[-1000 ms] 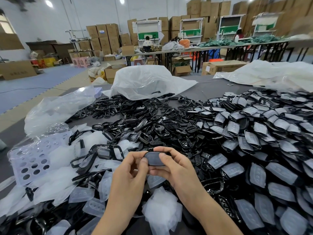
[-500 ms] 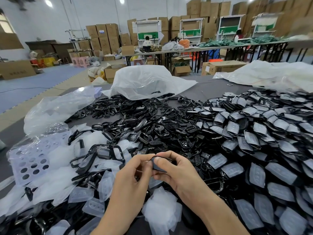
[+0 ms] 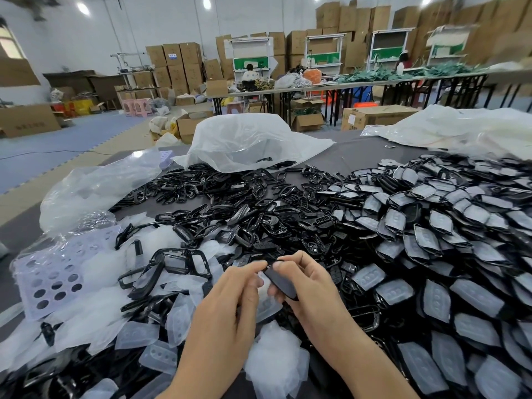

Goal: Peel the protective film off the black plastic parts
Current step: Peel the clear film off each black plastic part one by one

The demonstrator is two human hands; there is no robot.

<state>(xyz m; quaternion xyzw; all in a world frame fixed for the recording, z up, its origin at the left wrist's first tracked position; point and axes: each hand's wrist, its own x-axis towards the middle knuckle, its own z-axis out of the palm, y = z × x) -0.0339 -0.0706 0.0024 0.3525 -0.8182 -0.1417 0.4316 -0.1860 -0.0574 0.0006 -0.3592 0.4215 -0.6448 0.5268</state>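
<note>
Two hands meet over the near edge of the tabletop [image 3: 345, 161], closed together on a single black part [image 3: 280, 279]. The right hand [image 3: 312, 286] grips it, thumb on its upper end and fingers curled beneath. The left hand [image 3: 230, 295] pinches thumb against forefinger at that same upper end, touching the right thumb. Whether film lies between those fingertips cannot be told.

To the right of the black part spreads the largest mass, a heap of film-covered parts [image 3: 431, 240], far too many to count, each with a cloudy grey skin. Beyond the black part lies a second heap of bare black frames [image 3: 230, 214], also uncountable. Farther beyond it sits one white plastic bag [image 3: 244, 139], slumped open over some of the frames. Left of and beyond the black part lies one clear plastic bag [image 3: 95, 188]. Left of and nearer than it, a drift of peeled films [image 3: 86, 326] covers the tabletop with loose frames tangled through it, and one lilac perforated tray [image 3: 49, 280] lies there under clear wrap. Just below the black part, between the forearms, lies one crumpled wad of film [image 3: 276, 355].
</note>
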